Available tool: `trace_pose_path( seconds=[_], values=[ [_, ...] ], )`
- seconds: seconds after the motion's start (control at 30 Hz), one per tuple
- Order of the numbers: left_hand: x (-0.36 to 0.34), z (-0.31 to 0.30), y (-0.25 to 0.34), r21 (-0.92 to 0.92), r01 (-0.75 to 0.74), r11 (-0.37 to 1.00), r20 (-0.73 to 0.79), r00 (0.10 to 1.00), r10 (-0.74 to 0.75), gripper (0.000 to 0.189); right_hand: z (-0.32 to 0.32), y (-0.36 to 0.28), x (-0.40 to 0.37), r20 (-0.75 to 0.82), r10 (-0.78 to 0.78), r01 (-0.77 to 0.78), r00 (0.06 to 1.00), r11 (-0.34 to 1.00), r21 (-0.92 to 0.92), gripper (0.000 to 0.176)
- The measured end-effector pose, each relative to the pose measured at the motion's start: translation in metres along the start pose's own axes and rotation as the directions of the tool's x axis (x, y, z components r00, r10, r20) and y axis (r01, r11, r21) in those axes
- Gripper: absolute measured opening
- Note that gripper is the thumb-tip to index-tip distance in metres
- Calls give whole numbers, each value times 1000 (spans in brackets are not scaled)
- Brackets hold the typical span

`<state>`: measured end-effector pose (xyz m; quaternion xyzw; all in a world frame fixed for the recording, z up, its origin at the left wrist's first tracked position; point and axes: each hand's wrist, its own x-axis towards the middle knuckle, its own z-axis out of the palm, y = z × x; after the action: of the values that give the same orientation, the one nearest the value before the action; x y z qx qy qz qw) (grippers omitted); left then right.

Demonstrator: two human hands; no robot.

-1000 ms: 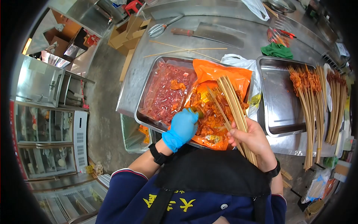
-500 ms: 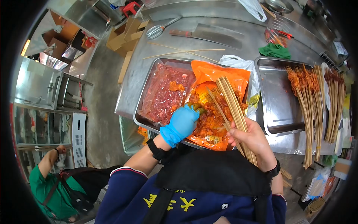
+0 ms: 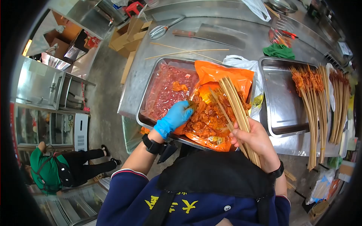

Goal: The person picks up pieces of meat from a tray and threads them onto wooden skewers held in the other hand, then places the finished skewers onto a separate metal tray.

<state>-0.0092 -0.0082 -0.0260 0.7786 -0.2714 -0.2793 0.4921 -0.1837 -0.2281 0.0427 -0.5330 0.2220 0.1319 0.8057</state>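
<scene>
A blue glove covers my left hand [image 3: 176,117], whose fingers are bent together over the left edge of the orange marinated meat [image 3: 209,122]; whatever they hold is hidden. That meat lies in an opened orange bag [image 3: 226,74] inside a metal tray [image 3: 145,90]. Left of it in the same tray is a clear bag of red raw meat [image 3: 171,90]. My bare right hand [image 3: 252,137] is closed around a bundle of wooden skewers [image 3: 237,107], which slants up over the right side of the orange meat.
Right stands a second metal tray [image 3: 283,98], with loaded skewers [image 3: 307,86] across its right side. A cleaver [image 3: 220,37], whisk [image 3: 158,32], loose skewers [image 3: 188,52] and green cloth [image 3: 279,51] lie behind. Another person [image 3: 49,169] is at the lower left.
My left hand has moved left across the orange meat toward the red meat. My right hand keeps its hold on the skewers. The other person at the lower left has shifted, legs now showing.
</scene>
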Motion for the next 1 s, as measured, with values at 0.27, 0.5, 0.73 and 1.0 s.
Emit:
trace_pose_path(
  seconds=[0.27, 0.5, 0.73, 1.0],
  values=[
    [3, 22, 26, 397, -13, 918, -161, 983, 84, 23, -3, 3, -1, -1, -27, 27, 1000, 1000, 12, 12],
    [5, 5, 53, -741, 115, 662, -95, 957, -273, 30, 3, 0, 0, 10, 4, -4, 1000, 1000, 5, 12],
    [13, 18, 63, -950, 89, 298, 36, 983, -180, 29, 3, 3, 1, 24, 7, -7, 1000, 1000, 15, 11],
    [19, 22, 78, -881, -68, 468, -141, 982, -123, 24, 4, 4, 2, 22, 11, -11, 1000, 1000, -12, 14]
  ],
)
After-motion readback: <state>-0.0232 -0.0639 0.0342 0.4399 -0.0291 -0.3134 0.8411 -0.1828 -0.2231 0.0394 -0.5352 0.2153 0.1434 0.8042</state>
